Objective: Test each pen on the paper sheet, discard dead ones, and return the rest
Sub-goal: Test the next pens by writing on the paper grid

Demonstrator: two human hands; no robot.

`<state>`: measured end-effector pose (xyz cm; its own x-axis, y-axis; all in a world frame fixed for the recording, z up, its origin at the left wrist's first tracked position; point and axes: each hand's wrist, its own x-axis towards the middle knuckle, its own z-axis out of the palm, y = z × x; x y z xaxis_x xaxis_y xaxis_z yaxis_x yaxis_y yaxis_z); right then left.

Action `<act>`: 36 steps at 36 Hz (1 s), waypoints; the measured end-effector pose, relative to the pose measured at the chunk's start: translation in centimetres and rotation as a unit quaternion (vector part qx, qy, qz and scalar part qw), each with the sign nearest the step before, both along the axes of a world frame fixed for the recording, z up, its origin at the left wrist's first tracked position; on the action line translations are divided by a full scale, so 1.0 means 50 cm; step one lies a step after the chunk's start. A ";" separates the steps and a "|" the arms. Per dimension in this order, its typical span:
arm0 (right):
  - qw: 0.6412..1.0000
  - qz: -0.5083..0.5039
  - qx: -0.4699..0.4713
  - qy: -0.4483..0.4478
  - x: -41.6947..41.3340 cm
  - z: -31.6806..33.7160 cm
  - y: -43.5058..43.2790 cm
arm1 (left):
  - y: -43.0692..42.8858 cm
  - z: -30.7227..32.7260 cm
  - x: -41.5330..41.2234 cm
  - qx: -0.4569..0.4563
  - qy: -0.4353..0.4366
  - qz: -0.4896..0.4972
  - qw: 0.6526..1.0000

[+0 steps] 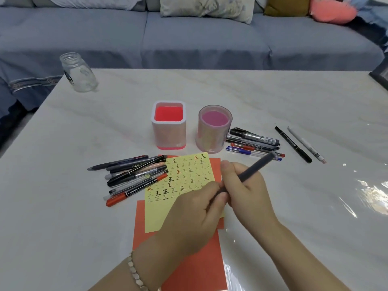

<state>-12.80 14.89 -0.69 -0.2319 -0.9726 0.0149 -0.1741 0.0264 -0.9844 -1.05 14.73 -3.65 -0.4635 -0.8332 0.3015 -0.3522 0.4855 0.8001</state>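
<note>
R hand (247, 185) gripped the grey pen (257, 165), L hand (195, 208) pinched its low end; should pull straight, w/ firm hold

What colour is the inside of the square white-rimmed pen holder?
Bright red. The square white-rimmed pen holder shows best in the head view.

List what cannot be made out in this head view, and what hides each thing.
Head view: lower end of the grey pen, covered by the left hand and right hand; capped or not, unclear.
Head view: near corner of the yellow sheet, under both hands.
Head view: print on the right-hand pens, too small.
Head view: dark object, cut by the right edge.
</note>
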 end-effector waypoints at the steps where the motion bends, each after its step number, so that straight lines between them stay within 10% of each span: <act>1: 1.000 0.007 -0.006 0.010 -0.005 0.001 0.002 | 0.001 0.000 0.001 0.002 -0.010 -0.009 1.000; 7: 0.999 0.051 -0.007 -0.007 -0.027 0.011 0.018 | -0.011 0.011 0.027 -0.002 -0.100 -0.060 0.993; 14: 0.995 -0.095 0.028 0.014 -0.086 -0.052 0.012 | -0.051 -0.075 0.114 0.025 -0.236 0.123 0.964; 24: 0.994 -0.079 0.063 0.031 -0.089 -0.115 0.018 | -0.050 -0.168 0.133 -0.171 -0.292 0.186 0.922; 36: 0.991 -0.126 0.047 -0.016 -0.086 -0.132 -0.019 | -0.062 -0.181 0.032 -0.100 -0.336 -0.016 0.937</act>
<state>-17.12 13.92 -7.31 -0.4667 -0.8804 -0.0839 -0.1189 0.1564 -0.9805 0.57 11.65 -12.70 -0.6288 -0.7734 0.0808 -0.7258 0.6210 0.2960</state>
